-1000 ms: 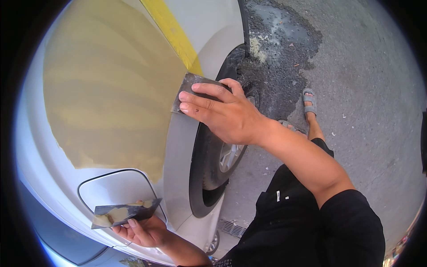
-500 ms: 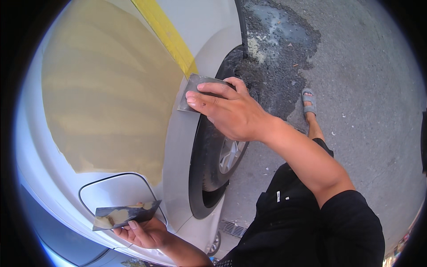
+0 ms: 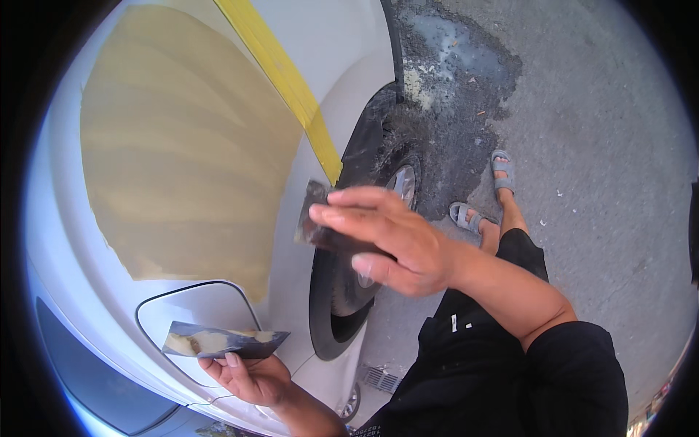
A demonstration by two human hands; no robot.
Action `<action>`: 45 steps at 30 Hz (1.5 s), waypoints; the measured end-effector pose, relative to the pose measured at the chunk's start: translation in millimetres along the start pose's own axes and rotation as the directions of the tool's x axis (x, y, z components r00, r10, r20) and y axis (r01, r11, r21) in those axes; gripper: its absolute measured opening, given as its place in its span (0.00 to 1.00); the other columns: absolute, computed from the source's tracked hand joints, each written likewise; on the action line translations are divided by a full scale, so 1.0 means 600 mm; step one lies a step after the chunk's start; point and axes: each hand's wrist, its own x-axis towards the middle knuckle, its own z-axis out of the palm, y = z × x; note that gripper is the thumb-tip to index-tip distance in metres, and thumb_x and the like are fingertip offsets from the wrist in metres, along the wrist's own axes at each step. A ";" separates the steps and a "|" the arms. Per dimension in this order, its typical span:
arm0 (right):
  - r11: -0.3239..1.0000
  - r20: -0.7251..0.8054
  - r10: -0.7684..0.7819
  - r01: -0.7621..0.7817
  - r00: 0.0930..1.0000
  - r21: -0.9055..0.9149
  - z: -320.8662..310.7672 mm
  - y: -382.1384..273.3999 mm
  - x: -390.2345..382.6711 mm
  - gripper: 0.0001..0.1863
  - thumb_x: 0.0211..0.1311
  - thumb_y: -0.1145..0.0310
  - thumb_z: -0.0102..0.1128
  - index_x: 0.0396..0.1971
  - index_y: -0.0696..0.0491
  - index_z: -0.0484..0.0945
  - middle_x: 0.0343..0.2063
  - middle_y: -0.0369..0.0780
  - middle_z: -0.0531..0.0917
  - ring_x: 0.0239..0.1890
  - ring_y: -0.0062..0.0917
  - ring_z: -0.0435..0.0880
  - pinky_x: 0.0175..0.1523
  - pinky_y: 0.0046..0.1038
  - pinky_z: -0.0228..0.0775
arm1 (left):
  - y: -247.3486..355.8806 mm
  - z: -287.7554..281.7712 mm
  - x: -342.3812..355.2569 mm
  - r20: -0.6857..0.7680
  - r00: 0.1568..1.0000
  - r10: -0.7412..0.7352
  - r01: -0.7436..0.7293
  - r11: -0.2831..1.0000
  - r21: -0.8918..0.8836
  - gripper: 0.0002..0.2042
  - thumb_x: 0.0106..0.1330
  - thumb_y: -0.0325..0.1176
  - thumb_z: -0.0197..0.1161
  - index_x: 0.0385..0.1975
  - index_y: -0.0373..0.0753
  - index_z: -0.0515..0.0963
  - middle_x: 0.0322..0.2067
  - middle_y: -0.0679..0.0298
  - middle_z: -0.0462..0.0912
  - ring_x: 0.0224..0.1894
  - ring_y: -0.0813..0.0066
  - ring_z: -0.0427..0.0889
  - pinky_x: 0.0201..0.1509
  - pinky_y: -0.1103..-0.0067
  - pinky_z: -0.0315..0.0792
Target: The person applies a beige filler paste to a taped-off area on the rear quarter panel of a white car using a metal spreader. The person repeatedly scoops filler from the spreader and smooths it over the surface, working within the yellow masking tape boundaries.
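Observation:
My right hand [image 3: 400, 240], slightly blurred, grips a dark flat putty spreader [image 3: 313, 215] beside the rear wheel arch, its fingers over the near face. In my left hand [image 3: 251, 380], low in the view, is a dark putty plate [image 3: 255, 347] smeared with beige filler [image 3: 211, 341], in front of the fuel flap [image 3: 193, 295]. A broad beige filler patch [image 3: 182, 167] covers much of the car's white panel [image 3: 346, 44]. Yellow masking tape [image 3: 280, 76] runs down along the panel to the wheel arch, its lower end just above the right-hand spreader.
The car's rear wheel [image 3: 346, 280] sits below my right hand. On the grey asphalt [image 3: 597, 131] is a wet dark stain [image 3: 466, 80] with whitish residue. My sandalled feet [image 3: 470, 217] stand beside the car, and a drain grate [image 3: 380, 379] lies near the wheel.
My right hand and its spreader have moved down along the panel edge, off the tape's lower end. My left hand with the plate has shifted slightly right. A second foot now shows.

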 end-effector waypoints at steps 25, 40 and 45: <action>0.828 -0.282 0.456 -0.519 0.844 -0.214 0.038 0.007 0.124 0.27 0.62 0.70 0.47 0.61 0.58 0.59 0.55 0.47 0.71 0.58 0.41 0.64 0.55 0.43 0.57 | 0.027 0.048 -0.037 -0.108 0.992 -0.066 0.056 0.994 -0.096 0.25 0.65 0.23 0.47 0.61 0.33 0.51 0.55 0.51 0.68 0.55 0.63 0.72 0.62 0.65 0.65; 0.870 -0.135 0.415 -0.436 0.900 -0.230 0.095 -0.080 0.036 0.29 0.60 0.72 0.50 0.62 0.58 0.58 0.55 0.47 0.70 0.58 0.42 0.65 0.57 0.43 0.57 | 0.034 0.069 -0.019 -0.042 0.998 -0.042 0.037 0.991 -0.130 0.23 0.66 0.22 0.46 0.61 0.32 0.52 0.55 0.51 0.68 0.57 0.65 0.70 0.63 0.67 0.62; 0.842 -0.304 0.453 -0.514 0.838 -0.163 0.038 -0.004 0.089 0.27 0.61 0.70 0.48 0.60 0.60 0.59 0.51 0.47 0.74 0.57 0.41 0.66 0.53 0.46 0.58 | 0.036 0.068 -0.030 -0.084 0.995 -0.056 0.045 0.992 -0.121 0.23 0.66 0.23 0.46 0.61 0.32 0.53 0.55 0.51 0.67 0.57 0.65 0.70 0.63 0.68 0.63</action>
